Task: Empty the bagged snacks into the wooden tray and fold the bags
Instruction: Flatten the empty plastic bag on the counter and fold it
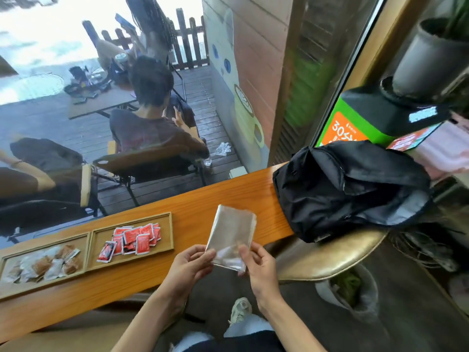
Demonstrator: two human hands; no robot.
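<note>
Head view: both hands (225, 265) pinch the folded clear bag (232, 236) between them.

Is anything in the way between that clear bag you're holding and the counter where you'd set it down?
Nothing visible. Both the left hand and right hand pinch the empty bag just above a bare stretch of counter, between the wooden tray and the black backpack.
</note>
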